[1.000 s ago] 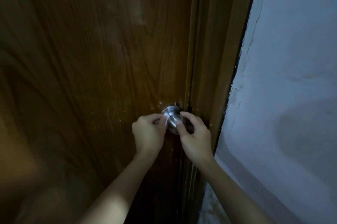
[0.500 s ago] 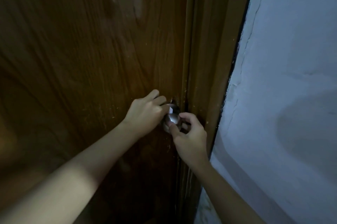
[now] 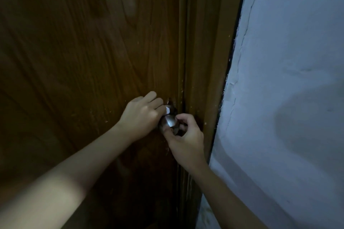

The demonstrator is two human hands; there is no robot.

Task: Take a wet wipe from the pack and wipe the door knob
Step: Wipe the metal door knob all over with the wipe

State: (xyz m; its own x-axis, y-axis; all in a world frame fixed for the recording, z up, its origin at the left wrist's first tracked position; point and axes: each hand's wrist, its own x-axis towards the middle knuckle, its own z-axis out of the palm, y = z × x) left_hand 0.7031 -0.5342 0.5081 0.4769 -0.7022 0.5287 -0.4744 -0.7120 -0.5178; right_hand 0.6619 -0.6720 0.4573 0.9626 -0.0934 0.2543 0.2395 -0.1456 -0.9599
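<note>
A round silver door knob (image 3: 168,121) sits on a dark brown wooden door (image 3: 89,61), close to its right edge. My left hand (image 3: 143,115) is against the knob's upper left side, fingers curled around a small white wet wipe (image 3: 167,110) that shows only as a sliver at the fingertips. My right hand (image 3: 185,135) holds the knob from below and the right, thumb and fingers pinched on its rim. Much of the knob is hidden by both hands. The wipe pack is not in view.
A brown door frame (image 3: 206,61) runs upright just right of the knob. Beyond it is a pale, cracked plaster wall (image 3: 288,79) that fills the right side. The light is dim.
My left hand has risen from the knob's left side to its upper left, the forearm now reaching in from the lower left. The right hand stays on the knob.
</note>
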